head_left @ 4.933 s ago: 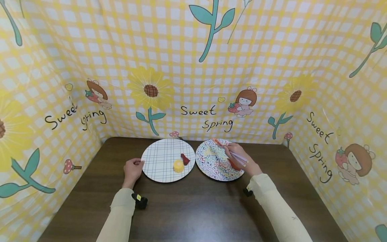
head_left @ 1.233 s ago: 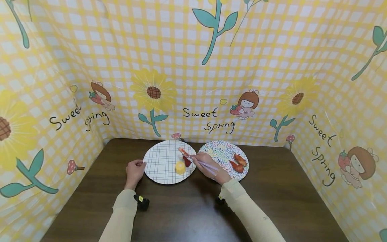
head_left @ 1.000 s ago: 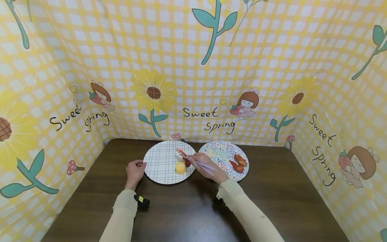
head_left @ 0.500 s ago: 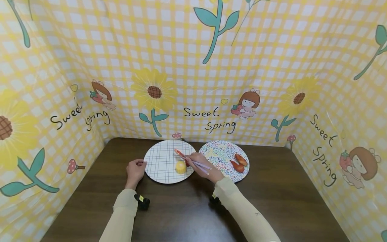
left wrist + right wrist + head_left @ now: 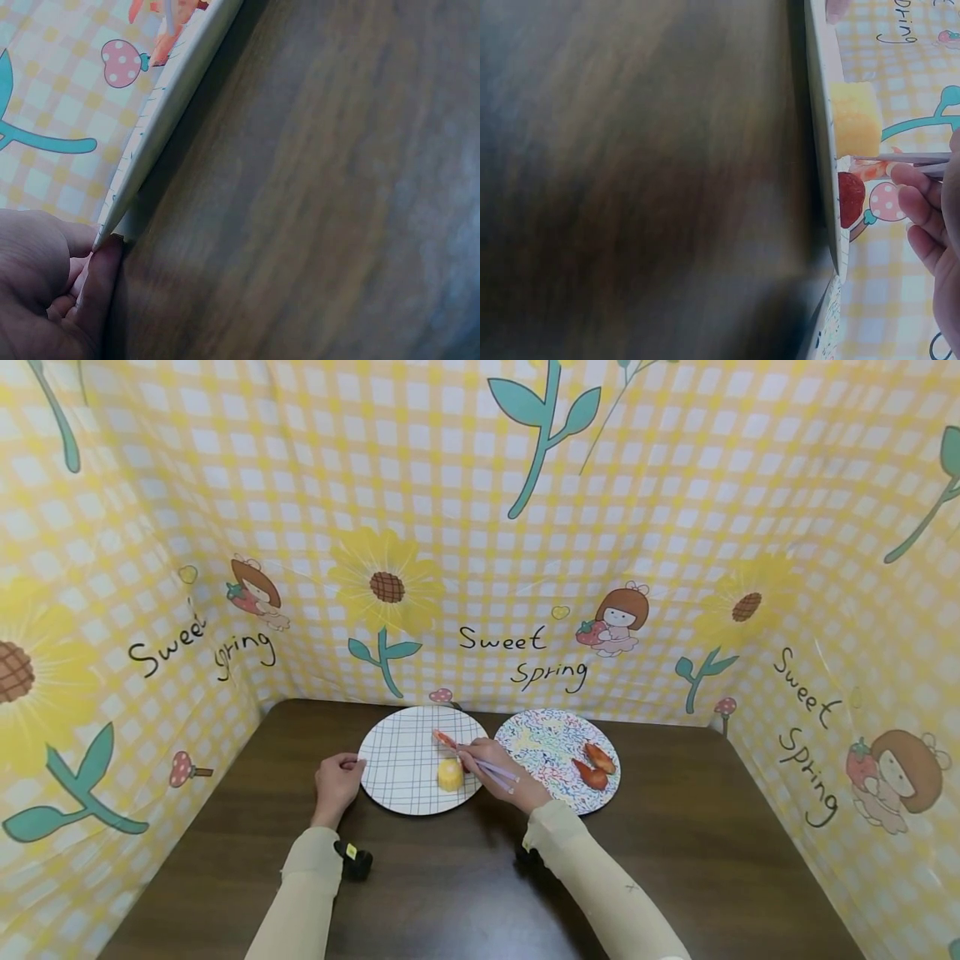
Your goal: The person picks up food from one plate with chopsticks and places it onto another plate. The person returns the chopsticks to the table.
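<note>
In the head view my left hand (image 5: 336, 787) pinches the left rim of a white plate with a blue grid (image 5: 397, 772); the left wrist view shows thumb and finger on either side of its edge. My right hand (image 5: 510, 779) holds pale purple chopsticks (image 5: 497, 769) over this plate. At their tips is an orange-red piece that looks like a shrimp (image 5: 443, 739); whether it touches the plate I cannot tell. Just below the tips sits a yellow corn piece (image 5: 450, 775). A dark red piece (image 5: 851, 200) lies beside the corn, mostly hidden by my right hand in the head view.
A speckled multicoloured plate (image 5: 543, 743) stands to the right, bearing reddish-brown pieces (image 5: 591, 775) that look like chicken wings. Both plates are on a dark wooden table (image 5: 442, 893). Yellow checked cloth (image 5: 495, 552) encloses the back and sides.
My right hand has carried the shrimp-like piece on the chopsticks leftward from the speckled plate to the grid plate, slowing lately. My left hand has stayed on the rim.
</note>
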The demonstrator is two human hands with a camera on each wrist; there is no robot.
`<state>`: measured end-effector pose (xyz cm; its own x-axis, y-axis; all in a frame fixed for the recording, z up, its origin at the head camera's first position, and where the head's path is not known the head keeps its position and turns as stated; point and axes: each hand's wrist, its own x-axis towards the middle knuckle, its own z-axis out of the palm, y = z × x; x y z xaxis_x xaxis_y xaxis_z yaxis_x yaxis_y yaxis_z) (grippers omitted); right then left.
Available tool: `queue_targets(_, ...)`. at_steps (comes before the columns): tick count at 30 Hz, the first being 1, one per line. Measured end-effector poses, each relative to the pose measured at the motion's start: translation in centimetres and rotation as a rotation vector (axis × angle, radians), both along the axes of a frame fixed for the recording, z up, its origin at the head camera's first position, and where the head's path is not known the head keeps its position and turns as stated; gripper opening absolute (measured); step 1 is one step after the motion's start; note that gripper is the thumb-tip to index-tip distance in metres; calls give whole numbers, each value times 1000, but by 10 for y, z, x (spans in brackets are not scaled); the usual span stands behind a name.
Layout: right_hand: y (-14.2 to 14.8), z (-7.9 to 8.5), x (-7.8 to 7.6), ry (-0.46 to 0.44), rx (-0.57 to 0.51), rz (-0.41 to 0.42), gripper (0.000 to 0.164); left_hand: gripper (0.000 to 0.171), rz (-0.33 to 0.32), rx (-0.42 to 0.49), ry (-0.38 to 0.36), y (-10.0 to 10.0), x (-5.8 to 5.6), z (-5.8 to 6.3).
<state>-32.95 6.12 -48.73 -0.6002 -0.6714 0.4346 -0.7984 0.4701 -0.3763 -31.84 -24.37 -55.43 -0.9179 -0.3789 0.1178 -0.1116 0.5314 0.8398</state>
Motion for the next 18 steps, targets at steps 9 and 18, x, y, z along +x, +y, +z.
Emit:
queue_targets(9,-2,-3,-6,34,-56,55,24,28,2,-2,-7,1,0,0)
queue_targets(18,1,-5,-8,-29,-11,51,26,29,-7,3,-20,0,0,-1)
